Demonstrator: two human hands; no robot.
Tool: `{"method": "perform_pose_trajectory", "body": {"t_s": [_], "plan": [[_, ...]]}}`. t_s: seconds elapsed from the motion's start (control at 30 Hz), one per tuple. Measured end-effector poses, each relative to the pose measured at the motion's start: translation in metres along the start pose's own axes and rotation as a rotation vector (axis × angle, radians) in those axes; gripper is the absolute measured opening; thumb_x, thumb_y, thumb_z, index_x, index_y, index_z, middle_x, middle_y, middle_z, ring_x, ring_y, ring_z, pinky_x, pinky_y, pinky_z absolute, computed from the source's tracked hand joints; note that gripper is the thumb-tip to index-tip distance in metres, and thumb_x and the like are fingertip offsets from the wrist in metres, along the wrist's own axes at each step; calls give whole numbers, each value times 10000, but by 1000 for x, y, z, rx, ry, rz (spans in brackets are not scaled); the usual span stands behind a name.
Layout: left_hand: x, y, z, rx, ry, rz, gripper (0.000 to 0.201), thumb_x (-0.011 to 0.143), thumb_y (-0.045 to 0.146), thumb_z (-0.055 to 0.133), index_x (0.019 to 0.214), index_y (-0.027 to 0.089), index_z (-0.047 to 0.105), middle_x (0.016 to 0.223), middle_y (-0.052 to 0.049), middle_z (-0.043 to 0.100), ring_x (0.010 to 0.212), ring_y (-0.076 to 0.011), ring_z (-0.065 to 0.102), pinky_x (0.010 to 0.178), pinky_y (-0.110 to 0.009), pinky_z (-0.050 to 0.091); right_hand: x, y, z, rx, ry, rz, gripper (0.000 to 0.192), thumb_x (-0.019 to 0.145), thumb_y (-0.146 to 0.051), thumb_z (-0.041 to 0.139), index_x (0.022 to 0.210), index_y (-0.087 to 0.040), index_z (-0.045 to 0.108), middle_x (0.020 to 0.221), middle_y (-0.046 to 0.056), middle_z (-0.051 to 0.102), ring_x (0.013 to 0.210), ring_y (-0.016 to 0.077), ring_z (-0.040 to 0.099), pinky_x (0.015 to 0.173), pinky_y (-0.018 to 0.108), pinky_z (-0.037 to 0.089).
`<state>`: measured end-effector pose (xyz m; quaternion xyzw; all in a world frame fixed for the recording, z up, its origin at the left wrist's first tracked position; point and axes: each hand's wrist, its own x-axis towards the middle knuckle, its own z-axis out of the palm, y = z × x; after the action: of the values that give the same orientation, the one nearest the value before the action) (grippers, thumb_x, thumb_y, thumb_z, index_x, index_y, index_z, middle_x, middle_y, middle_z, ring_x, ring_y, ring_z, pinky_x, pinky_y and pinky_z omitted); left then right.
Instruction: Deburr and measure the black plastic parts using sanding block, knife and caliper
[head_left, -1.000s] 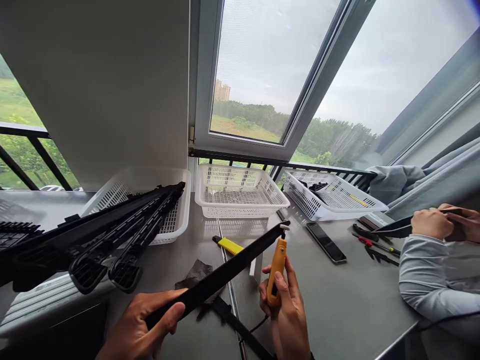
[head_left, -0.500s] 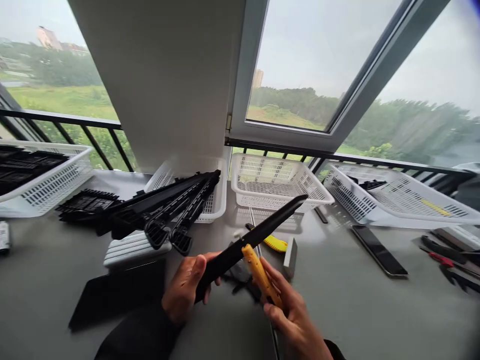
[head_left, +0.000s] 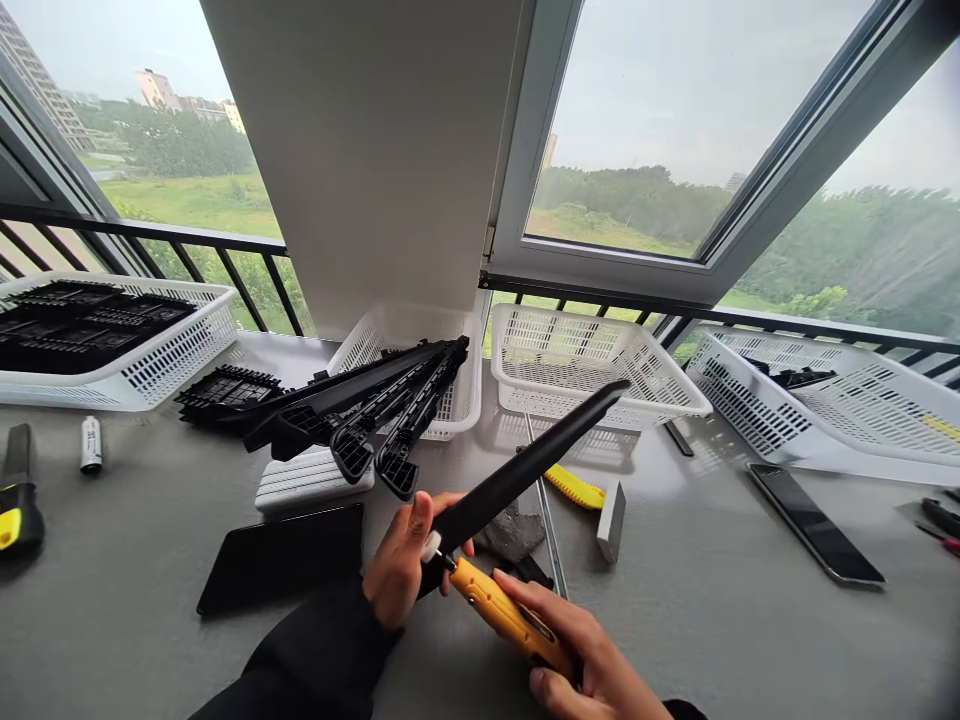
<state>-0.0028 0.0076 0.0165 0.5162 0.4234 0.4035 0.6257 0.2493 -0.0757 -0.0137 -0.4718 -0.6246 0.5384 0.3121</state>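
My left hand (head_left: 401, 565) grips the lower end of a long black plastic trim strip (head_left: 517, 470), which slants up to the right above the table. My right hand (head_left: 585, 650) is closed round a yellow handheld rotary tool (head_left: 510, 620). At the tool's tip a small white round polishing head (head_left: 431, 546) is at the strip's lower end, close to my left thumb; whether it touches cannot be made out. Beneath the strip lie a crumpled dark grey cloth (head_left: 514, 535) and a thin metal rod (head_left: 551, 540).
White baskets (head_left: 600, 405) line the window side. Several black trim strips (head_left: 405, 400) stick out of one, above a white ribbed case (head_left: 311, 485). A black tablet (head_left: 281, 560), a phone (head_left: 817, 525), a yellow-handled tool (head_left: 574, 487), a grey block (head_left: 611, 522) and a marker-like cylinder (head_left: 91, 445) lie around.
The rotary tool has moved down and left along the strip, from its middle to the lower end by my left hand. The view has shifted left.
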Motion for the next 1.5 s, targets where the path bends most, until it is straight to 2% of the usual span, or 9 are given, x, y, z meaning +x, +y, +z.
{"method": "perform_pose_trajectory", "body": {"t_s": [0.3,0.5,0.6,0.7,0.87,1.07,1.2,1.37,1.5], "plan": [[2,1,1,17,97,21,864,982,825,284,1176,146,783,787,-47,716,426,-121,526,473,-287,387,5,-2,-4,67,43,26,619,945,-309,714,1551,-348,595,1650,66,528,1551,367,438,1297,584,257],[0,9,2,36,91,15,811,965,813,404,1178,131,788,729,-23,676,432,-117,518,480,-278,402,13,-8,-6,235,311,33,638,964,-409,694,1582,-337,558,1646,42,540,1478,341,521,1254,479,374],[0,11,1,104,74,3,702,965,739,516,1173,133,803,689,2,634,419,-101,508,449,-244,391,15,-10,-6,308,487,38,653,947,-441,717,1572,-318,572,1477,73,682,1086,280,705,993,397,564],[-2,9,1,168,64,26,580,990,624,560,1173,138,818,658,13,624,411,-96,502,435,-229,390,17,-9,-7,402,675,30,729,953,-472,718,1624,-302,490,1265,69,738,709,163,580,712,317,549],[-3,0,-3,223,18,68,484,999,537,571,1159,171,844,620,21,622,414,-103,516,421,-225,425,21,-7,-11,579,897,15,783,907,-466,777,1618,-353,470,1224,22,699,716,135,523,676,268,511],[0,-11,-14,282,-40,80,450,997,534,593,1169,210,854,643,5,684,405,-107,554,454,-234,472,24,-13,-14,680,1022,-63,711,880,-419,790,1548,-391,550,1232,16,655,722,125,515,626,243,494],[1,-9,-13,248,-53,79,498,1001,580,572,1193,212,846,651,3,669,406,-107,540,430,-229,438,21,-9,-14,638,927,-68,685,912,-415,764,1560,-398,544,1221,26,670,717,132,530,640,260,511],[2,-1,-7,174,14,48,600,992,668,542,1215,186,823,700,2,658,416,-95,532,444,-227,396,14,-7,-15,498,594,11,672,903,-429,752,1549,-337,594,1198,70,747,687,165,584,665,320,555],[4,1,-2,92,54,50,711,955,751,526,1185,139,807,710,-8,658,411,-103,524,438,-244,393,11,-13,-15,341,286,34,639,867,-390,770,1495,-364,656,1435,69,714,1092,306,719,1039,468,548]]}}
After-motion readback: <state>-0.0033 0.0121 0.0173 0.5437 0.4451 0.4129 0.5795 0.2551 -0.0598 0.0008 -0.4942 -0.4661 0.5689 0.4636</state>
